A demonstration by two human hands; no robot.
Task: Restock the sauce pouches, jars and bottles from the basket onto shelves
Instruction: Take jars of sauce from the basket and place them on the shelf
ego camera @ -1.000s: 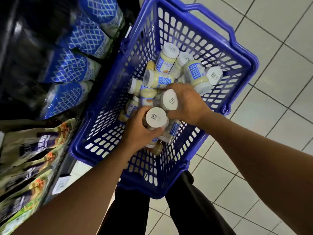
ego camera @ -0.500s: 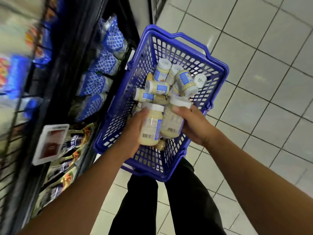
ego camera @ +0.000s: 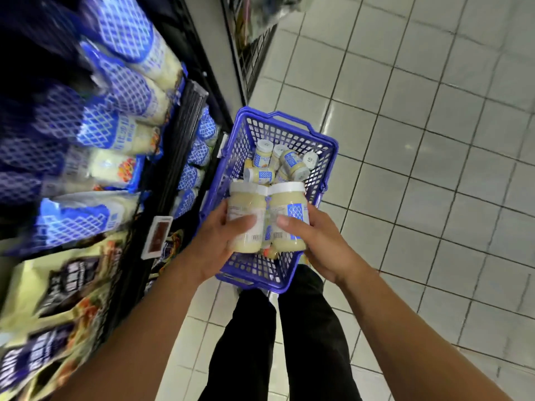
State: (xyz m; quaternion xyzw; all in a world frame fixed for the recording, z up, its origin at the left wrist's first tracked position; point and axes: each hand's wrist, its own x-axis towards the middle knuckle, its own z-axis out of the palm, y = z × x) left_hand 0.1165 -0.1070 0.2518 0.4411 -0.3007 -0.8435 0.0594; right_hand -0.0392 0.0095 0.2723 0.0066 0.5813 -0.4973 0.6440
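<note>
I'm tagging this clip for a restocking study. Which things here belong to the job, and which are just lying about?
Job: left hand gripping a large jar; right hand gripping a second large jar; blue basket; smaller jars lying in it; shelf.
Lying about: pouches already shelved; price tag; tiled floor; black trousers.

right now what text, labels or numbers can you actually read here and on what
Nothing reads clearly.
left-hand jar label: barcode and fine print, too small.
right-hand jar label: barcode and fine print, too small.
jar lid in the basket: dark print, too small.
blue lattice pouches: white lettering, motion-blurred.
dark-labelled pouches: pale lettering, blurred.
shelf price tag: blurred.
</note>
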